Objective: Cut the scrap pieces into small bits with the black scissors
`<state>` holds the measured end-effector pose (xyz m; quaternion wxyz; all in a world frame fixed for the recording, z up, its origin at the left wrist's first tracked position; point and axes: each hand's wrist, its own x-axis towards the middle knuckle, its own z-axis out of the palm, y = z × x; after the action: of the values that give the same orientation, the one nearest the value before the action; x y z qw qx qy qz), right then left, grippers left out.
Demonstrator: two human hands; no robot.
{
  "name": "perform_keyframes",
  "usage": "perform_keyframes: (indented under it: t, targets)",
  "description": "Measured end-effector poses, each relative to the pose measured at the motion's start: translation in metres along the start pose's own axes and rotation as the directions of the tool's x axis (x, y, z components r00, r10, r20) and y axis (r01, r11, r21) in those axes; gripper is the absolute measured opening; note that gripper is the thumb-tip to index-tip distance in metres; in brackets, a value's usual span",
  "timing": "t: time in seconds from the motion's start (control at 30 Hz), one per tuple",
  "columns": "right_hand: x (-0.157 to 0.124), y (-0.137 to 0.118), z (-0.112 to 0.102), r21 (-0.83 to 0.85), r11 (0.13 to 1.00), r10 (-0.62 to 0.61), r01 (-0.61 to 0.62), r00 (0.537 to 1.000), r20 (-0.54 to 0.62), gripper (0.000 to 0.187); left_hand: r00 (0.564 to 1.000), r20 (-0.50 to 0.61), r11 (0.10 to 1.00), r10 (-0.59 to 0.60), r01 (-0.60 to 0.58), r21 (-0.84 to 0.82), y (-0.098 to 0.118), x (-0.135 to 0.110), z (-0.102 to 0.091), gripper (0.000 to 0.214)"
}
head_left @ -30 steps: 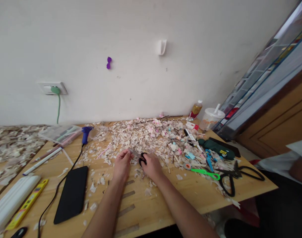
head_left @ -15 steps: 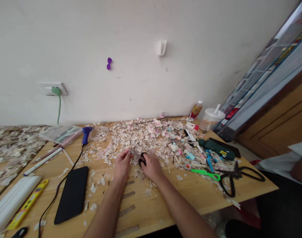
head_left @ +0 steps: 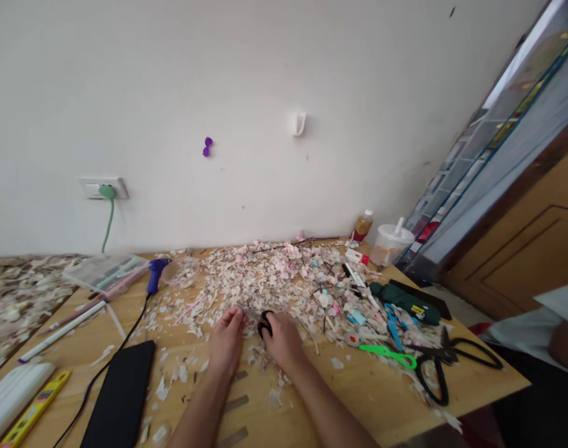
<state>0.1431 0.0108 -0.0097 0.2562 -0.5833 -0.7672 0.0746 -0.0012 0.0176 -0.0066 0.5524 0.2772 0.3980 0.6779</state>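
My right hand [head_left: 280, 336] grips a small pair of scissors [head_left: 264, 322] by its black handles, the blades pointing left toward my other hand. My left hand [head_left: 228, 333] is closed in a pinch close to the blade tips. What sits between its fingertips is too small to make out. Both hands are over the near edge of a wide heap of pale, petal-like scraps [head_left: 246, 277] on the wooden table [head_left: 358, 398]. Pinkish blossoms [head_left: 290, 252] lie among the scraps behind my hands.
On the right lie green scissors [head_left: 389, 354], large black scissors [head_left: 440, 361], a dark green pouch [head_left: 409, 303], a lidded cup [head_left: 391, 242] and a bottle [head_left: 361, 228]. At left are a blue glue gun [head_left: 157, 274] with its cord, a black tablet-like slab [head_left: 120, 395] and a plastic case [head_left: 104, 274].
The view has tilted up a little, so the table sits lower in the picture. My hands keep nearly the same pose, scissors still in the right one.
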Motion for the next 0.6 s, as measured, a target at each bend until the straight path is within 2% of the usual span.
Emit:
perform_keyframes:
  t: [0.17, 0.3, 0.4, 0.47, 0.6]
  targets:
    - [0.000, -0.001, 0.001, 0.025, 1.000, 0.006, -0.005, 1.000, -0.014, 0.004, 0.997, 0.033, 0.960, 0.076, -0.082, 0.269, 0.009, 0.001, -0.001, 0.029]
    - [0.000, 0.000, -0.001, 0.022, 1.000, 0.005, -0.005, 1.000, -0.006, 0.005, 0.995, 0.024, 0.933, 0.098, -0.100, 0.346, 0.022, 0.000, 0.003, 0.028]
    - [0.000, 0.001, -0.002, 0.020, 1.000, 0.023, -0.023, 1.000, 0.002, 0.006, 0.993, -0.013, 0.921, 0.119, -0.105, 0.374, 0.024, -0.001, 0.002, 0.030]
    - [0.000, 0.002, -0.002, 0.024, 0.999, 0.031, -0.031, 1.000, -0.001, 0.008, 0.996, -0.024, 0.945, 0.088, -0.076, 0.319, 0.020, -0.001, 0.003, 0.033]
    - [0.000, 0.002, -0.001, 0.030, 0.999, 0.023, -0.023, 1.000, -0.001, 0.009, 0.997, 0.006, 0.997, -0.077, 0.077, -0.009, 0.008, -0.007, 0.008, 0.028]
